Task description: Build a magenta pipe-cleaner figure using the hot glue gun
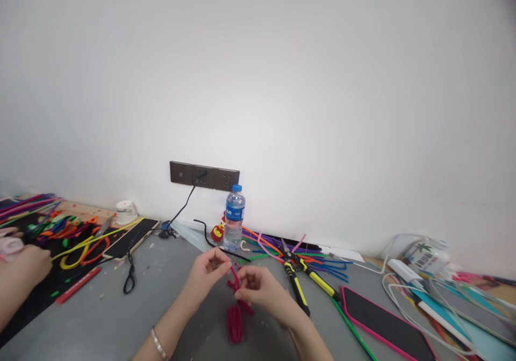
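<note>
Between my two hands is a dark pink pipe cleaner [235,276], bent and twisted near its middle. My left hand [210,271], with a bracelet on its wrist, pinches the upper end between thumb and fingertips. Just to the right, my right hand [258,287] has its fingers closed on the lower part of the same strand. Below them on the grey table [193,329] lies a folded crimson bundle [234,324], which looks like bent pipe cleaners. Whether the held strand joins this bundle I cannot tell.
Pliers [300,280] with yellow-black handles lie right of my hands, over several coloured pipe cleaners [330,267]. A water bottle [234,218] stands by the wall. A pink-edged phone [382,323] lies at right, a black-screened phone [131,238] at left. Another person's hand [34,267] is far left.
</note>
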The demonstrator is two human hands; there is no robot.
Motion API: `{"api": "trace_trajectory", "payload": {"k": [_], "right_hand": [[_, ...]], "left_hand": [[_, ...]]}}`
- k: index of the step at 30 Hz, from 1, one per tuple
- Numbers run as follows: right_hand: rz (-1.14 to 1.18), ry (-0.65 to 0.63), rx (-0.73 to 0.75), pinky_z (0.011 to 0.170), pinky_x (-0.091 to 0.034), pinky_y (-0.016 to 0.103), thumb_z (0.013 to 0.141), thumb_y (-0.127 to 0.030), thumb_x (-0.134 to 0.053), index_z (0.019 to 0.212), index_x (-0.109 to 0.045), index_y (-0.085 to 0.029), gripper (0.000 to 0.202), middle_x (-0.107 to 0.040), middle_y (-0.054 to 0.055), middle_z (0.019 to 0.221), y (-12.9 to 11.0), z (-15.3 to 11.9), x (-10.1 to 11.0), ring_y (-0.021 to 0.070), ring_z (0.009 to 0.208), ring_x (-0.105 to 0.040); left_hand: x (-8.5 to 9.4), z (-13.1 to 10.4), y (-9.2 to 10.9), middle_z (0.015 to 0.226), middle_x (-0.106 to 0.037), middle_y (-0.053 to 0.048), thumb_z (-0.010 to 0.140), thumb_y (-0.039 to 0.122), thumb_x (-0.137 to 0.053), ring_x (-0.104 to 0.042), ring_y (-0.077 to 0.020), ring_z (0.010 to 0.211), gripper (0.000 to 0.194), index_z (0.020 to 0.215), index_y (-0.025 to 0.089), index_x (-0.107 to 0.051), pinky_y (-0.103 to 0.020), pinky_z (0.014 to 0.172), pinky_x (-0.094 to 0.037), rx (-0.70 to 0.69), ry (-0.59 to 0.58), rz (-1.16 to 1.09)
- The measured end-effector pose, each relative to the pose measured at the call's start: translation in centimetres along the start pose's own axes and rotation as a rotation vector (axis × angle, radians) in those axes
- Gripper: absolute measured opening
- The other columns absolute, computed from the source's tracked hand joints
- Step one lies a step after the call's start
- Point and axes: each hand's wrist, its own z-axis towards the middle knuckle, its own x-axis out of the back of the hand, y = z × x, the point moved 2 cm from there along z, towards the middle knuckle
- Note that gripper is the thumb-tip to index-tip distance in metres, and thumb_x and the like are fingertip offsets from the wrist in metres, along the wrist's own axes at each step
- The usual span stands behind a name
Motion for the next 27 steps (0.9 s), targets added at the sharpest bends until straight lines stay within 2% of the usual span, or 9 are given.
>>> {"api": "trace_trajectory", "payload": {"k": [2,5,9,13,15,18,22,27], "right_hand": [[-0.007,0.026,0.026,0.051,-0.034,0.023,0.061,-0.038,-0.082,0.068,-0.063,-0.017,0.029,-0.058,-0.004,0.054,-0.1,0.1,0.0,0.0101,0.048,-0.048],[0.021,0.148,0.097,0.052,-0.033,0.023,0.06,-0.045,-0.081,0.06,-0.056,-0.018,0.036,-0.055,-0.005,0.053,-0.3,0.4,0.4,0.0105,0.049,-0.047],[0.021,0.271,0.135,0.045,-0.026,0.023,0.062,-0.055,-0.077,0.056,-0.053,-0.019,0.044,-0.045,-0.007,0.046,-0.1,1.0,0.7,0.008,0.043,-0.036],[0.073,0.251,0.091,0.042,-0.028,0.022,0.059,-0.063,-0.075,0.06,-0.055,-0.02,0.048,-0.051,-0.006,0.046,0.3,1.3,0.1,0.0088,0.039,-0.041],[0.079,0.242,0.085,0.042,-0.031,0.022,0.06,-0.065,-0.074,0.061,-0.055,-0.019,0.049,-0.054,-0.005,0.046,0.4,1.3,-0.1,0.0096,0.039,-0.044],[0.067,0.266,0.104,0.043,-0.032,0.023,0.062,-0.066,-0.072,0.059,-0.057,-0.018,0.05,-0.055,-0.004,0.046,0.2,1.3,0.0,0.0097,0.04,-0.045],[0.166,0.346,0.115,0.043,-0.031,0.023,0.061,-0.069,-0.071,0.066,-0.065,-0.016,0.053,-0.053,-0.004,0.046,0.3,1.4,0.5,0.0101,0.041,-0.043],[0.507,0.47,0.121,0.05,-0.039,0.025,0.056,-0.057,-0.081,0.073,-0.067,-0.019,0.044,-0.057,-0.003,0.057,0.5,1.4,0.7,0.0129,0.052,-0.05]], "left_hand": [[-0.2,0.0,-0.2,0.068,-0.06,0.002,0.068,0.043,-0.077,-0.057,-0.0148,0.065,0.032,0.081,0.017,-0.064,-0.025,0.064,-0.045,0.016,-0.012,-0.049],[-0.4,-0.1,-0.6,0.075,-0.064,0.0,0.069,0.047,-0.076,-0.06,-0.0159,0.069,0.039,0.093,0.018,-0.063,-0.026,0.064,-0.047,0.063,-0.035,-0.123],[-0.9,-0.2,-1.0,0.073,-0.066,-0.001,0.068,0.044,-0.078,-0.059,-0.0147,0.066,0.034,0.081,0.015,-0.065,-0.023,0.06,-0.045,0.105,-0.162,-0.04],[-1.4,-0.2,-1.5,0.071,-0.068,-0.002,0.067,0.042,-0.079,-0.062,-0.0164,0.067,0.033,0.079,0.016,-0.063,-0.025,0.061,-0.045,0.108,-0.245,-0.053],[-1.4,-0.2,-1.5,0.067,-0.067,-0.001,0.068,0.044,-0.078,-0.06,-0.0153,0.062,0.034,0.075,0.016,-0.062,-0.023,0.057,-0.043,0.113,-0.233,-0.034],[-1.3,-0.2,-1.3,0.058,-0.06,0.002,0.069,0.049,-0.075,-0.05,-0.0108,0.051,0.037,0.069,0.015,-0.059,-0.021,0.048,-0.035,0.112,-0.189,0.031],[-1.2,-0.3,-0.7,0.056,-0.048,0.006,0.072,0.051,-0.072,-0.041,-0.0083,0.048,0.039,0.066,0.017,-0.055,-0.02,0.048,-0.034,0.08,-0.089,-0.014],[-0.9,-0.4,-0.4,0.067,-0.057,0.003,0.072,0.047,-0.074,-0.048,-0.0102,0.058,0.032,0.074,0.017,-0.061,-0.021,0.055,-0.039,-0.007,0.067,-0.182]]}}
